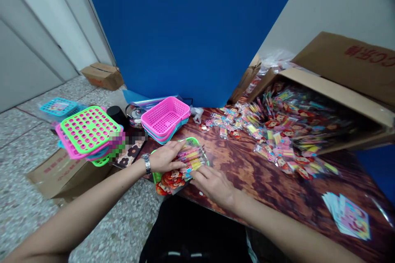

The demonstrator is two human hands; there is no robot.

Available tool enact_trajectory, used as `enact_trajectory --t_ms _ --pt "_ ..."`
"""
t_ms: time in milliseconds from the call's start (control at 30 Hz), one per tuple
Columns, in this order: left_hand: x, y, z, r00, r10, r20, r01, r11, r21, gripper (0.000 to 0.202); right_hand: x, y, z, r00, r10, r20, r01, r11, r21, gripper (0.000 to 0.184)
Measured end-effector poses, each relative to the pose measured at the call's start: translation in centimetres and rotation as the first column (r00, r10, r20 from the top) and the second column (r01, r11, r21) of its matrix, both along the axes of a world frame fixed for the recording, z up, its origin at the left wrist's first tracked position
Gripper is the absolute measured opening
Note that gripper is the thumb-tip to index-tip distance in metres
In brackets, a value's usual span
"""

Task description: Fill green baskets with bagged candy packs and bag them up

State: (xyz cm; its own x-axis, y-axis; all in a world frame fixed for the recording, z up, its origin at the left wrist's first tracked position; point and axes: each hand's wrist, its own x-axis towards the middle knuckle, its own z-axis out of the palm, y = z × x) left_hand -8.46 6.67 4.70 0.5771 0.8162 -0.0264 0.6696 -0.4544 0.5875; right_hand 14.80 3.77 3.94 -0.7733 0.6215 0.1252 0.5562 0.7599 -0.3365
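Note:
A small green plastic basket (155, 176) sits at the near edge of the table, filled with clear packets of coloured sticks (189, 164) that have red-haired cartoon figures (173, 179) on them. My left hand (166, 157), with a metal watch at the wrist, lies over the basket's left side, fingers stretched across the packets and thumb apart. From the right, my right hand (212, 183) closes its bent fingers on the packets' near right edge; its fingertips are partly hidden among them. Much of the basket is covered by the packets and my hands.
A nested stack of pink and blue baskets (166, 117) stands behind. At left, green and pink perforated lids (92, 129) are piled above a cardboard box (66, 172). Loose packets (222, 121) spill from an open carton (327, 82) at right. Printed cards (348, 215) lie front right.

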Motion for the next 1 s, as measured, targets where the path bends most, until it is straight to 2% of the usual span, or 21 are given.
enact_trajectory --t_ms 67,133,267,400,500,600,667,800,900,967,1000 --pt "0.0 0.0 0.1 0.999 -0.034 -0.007 0.034 0.999 0.001 0.074 -0.9 0.2 -1.0 0.998 0.059 0.005 -0.059 0.996 0.060 0.021" --pt "0.1 0.0 0.2 0.997 -0.070 -0.020 0.070 0.997 -0.013 0.071 -2.0 0.7 -1.7 0.998 0.042 0.050 -0.044 0.998 0.048 0.021" --pt "0.0 -0.1 0.3 0.997 -0.073 -0.011 0.073 0.996 -0.051 0.068 -3.0 0.6 -1.4 0.994 0.010 0.108 -0.015 0.999 0.051 0.017" --pt "-0.1 0.4 0.2 0.998 -0.054 0.017 0.055 0.994 -0.097 0.072 -3.7 -1.4 -0.3 0.983 0.172 0.063 -0.182 0.956 0.231 0.023" --pt "-0.1 0.6 0.2 0.999 -0.046 0.012 0.047 0.991 -0.128 0.075 -5.5 -2.7 -0.7 0.968 0.249 0.018 -0.241 0.916 0.321 0.019" --pt "0.0 0.6 0.1 0.998 -0.036 0.043 0.041 0.991 -0.126 0.074 -7.6 -3.5 -1.3 0.973 0.228 -0.038 -0.206 0.930 0.306 0.018" --pt "0.0 0.5 0.0 0.998 -0.029 0.047 0.035 0.991 -0.129 0.079 -8.3 -3.8 -1.1 0.970 0.220 -0.104 -0.188 0.950 0.251 0.020" --pt "-0.3 0.6 -0.1 0.999 -0.016 0.032 0.021 0.988 -0.156 0.084 -7.5 -3.6 1.6 0.929 0.186 -0.320 -0.180 0.982 0.048 0.020" --pt "-0.3 0.5 0.0 0.996 -0.055 0.073 0.065 0.990 -0.128 0.085 -5.2 -2.1 4.9 0.876 -0.025 -0.482 -0.027 0.995 -0.101 0.020" --pt "0.1 0.0 -0.1 0.996 -0.047 0.081 0.051 0.998 -0.046 0.081 -3.3 -0.5 7.2 0.811 -0.145 -0.567 0.133 0.989 -0.062 0.020" --pt "0.4 -0.5 -0.2 0.998 -0.021 0.059 0.021 1.000 0.003 0.076 -2.4 0.3 8.2 0.784 -0.152 -0.602 0.207 0.978 0.022 0.021"
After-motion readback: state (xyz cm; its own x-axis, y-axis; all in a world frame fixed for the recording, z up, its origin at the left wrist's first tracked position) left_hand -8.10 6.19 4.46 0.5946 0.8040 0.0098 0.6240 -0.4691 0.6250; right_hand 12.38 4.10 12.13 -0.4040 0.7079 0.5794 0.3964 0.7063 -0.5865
